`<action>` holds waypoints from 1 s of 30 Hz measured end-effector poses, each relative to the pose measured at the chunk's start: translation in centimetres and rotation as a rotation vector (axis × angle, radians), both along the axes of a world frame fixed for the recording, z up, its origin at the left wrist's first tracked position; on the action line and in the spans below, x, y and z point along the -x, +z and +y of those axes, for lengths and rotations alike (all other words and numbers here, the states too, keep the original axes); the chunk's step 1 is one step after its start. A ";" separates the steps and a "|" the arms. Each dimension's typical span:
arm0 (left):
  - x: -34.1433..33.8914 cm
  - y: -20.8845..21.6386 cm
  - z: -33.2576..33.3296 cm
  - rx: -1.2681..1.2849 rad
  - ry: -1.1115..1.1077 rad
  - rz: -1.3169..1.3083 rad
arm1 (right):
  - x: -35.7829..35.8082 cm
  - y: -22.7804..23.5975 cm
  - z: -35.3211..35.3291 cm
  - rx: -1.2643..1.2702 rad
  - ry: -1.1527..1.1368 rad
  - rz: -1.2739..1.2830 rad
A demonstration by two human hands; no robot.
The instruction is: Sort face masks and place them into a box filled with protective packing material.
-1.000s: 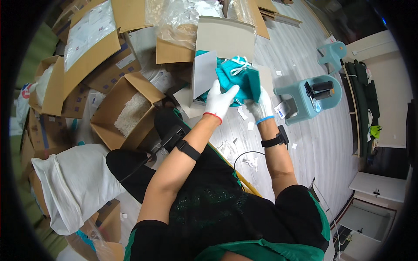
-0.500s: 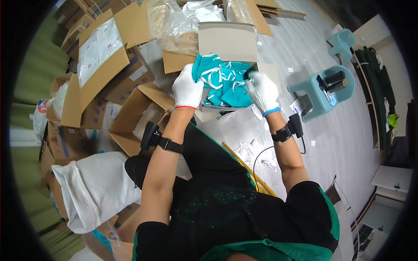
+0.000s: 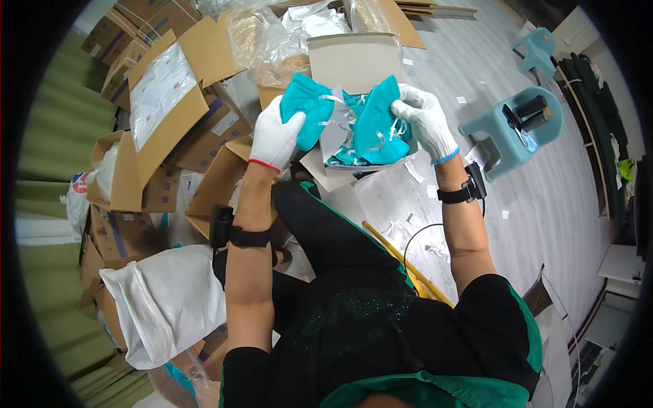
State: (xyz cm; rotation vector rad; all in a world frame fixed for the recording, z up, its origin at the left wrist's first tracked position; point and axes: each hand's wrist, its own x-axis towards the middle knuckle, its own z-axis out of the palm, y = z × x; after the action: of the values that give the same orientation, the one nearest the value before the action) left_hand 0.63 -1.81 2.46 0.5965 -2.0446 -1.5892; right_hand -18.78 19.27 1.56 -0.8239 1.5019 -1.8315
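Observation:
In my white-gloved left hand (image 3: 277, 137) is a teal face mask (image 3: 305, 109), gripped by its edge with the thumb in front. My right hand (image 3: 424, 117), also in a white glove, pinches a second teal mask (image 3: 378, 112) by its upper right side. White straps dangle from both masks. They hang above a small carton (image 3: 327, 151) whose pale lid (image 3: 354, 61) stands open at the far side. More teal masks (image 3: 345, 155) lie inside, partly hidden by the held ones.
Cardboard boxes (image 3: 221, 173) crowd the left, one bearing white plastic-wrapped packs (image 3: 160, 95). A white sack (image 3: 166, 296) lies beside my left arm. At right, a light-blue stool (image 3: 500, 146) carries dark objects. Paper scraps (image 3: 401, 234) and a yellow bar (image 3: 425, 282) lie near my legs.
My hands have moved apart and up. The left has drawn a mask leftward; the right, earlier over the carton's right side, now lifts another. The view has shifted slightly.

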 end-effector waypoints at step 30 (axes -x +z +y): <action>2.9 -6.8 4.8 -0.404 0.300 0.749 | -5.8 -1.3 -13.9 0.295 -0.067 -1.204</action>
State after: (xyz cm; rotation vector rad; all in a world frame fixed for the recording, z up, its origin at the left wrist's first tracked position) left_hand -2.27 3.00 -4.36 0.3366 -1.0525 -1.7024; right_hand -13.01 5.34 0.30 0.2701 0.4846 -1.9965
